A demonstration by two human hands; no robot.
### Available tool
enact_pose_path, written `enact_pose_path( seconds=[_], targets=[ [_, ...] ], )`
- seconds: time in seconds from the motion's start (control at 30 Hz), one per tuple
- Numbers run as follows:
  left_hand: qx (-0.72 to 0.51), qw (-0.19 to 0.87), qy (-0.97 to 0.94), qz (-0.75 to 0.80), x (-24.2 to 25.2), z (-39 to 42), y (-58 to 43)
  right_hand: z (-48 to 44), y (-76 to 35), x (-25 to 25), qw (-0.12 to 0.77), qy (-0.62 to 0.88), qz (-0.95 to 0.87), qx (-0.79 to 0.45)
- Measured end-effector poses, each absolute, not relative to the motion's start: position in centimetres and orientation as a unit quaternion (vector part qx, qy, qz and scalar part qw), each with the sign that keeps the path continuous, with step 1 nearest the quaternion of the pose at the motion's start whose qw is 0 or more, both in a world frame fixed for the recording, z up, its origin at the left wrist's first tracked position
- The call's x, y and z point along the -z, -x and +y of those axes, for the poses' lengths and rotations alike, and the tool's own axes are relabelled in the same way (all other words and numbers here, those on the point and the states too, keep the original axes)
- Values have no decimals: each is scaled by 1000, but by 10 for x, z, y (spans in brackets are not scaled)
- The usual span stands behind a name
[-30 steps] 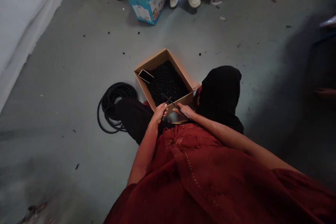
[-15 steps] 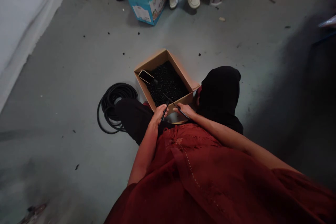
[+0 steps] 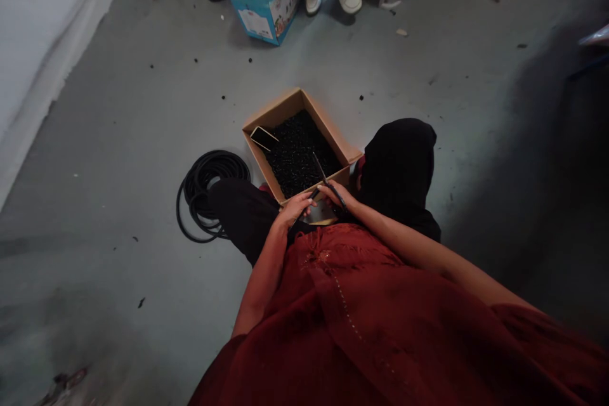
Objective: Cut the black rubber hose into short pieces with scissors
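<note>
Left hand [image 3: 297, 205]: holds black tube [image 3: 314, 193]
Right hand [image 3: 335, 193]: grips scissors [image 3: 321, 169]
Carton [image 3: 280, 113]: hands' 12 o'clock
Coil [image 3: 193, 185]: hands' 9 o'clock

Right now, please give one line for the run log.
left hand: holds black strip | right hand: holds scissors | carton: black pieces inside

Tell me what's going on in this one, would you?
A person holds a thin black length in the left hand and scissors in the right hand, the hands close together. The blades point out over an open cardboard box that holds many small black pieces. Whether the blades touch the length is too small to tell. A black coil lies on the floor by the left knee.
</note>
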State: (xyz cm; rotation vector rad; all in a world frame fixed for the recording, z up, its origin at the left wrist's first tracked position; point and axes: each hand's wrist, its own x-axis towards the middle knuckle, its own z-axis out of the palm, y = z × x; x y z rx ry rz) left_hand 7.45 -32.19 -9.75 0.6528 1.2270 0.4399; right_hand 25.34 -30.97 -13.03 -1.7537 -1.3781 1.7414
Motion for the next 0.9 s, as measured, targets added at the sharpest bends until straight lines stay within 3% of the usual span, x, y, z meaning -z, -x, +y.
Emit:
enact_pose_path(
  seconds=[0.43,0.67,0.9],
  targets=[
    [-85,657,-451,598,79,-335,-80,-304,-255,137,262,598,-380,-655],
    [-187,680,-360,610,88,-325,-64,-303,-257,135,272,594,-392,-648],
    [-292,707,-261,589,87,-314,-45,-306,-254,121,199,587,-458,-638]
  ],
)
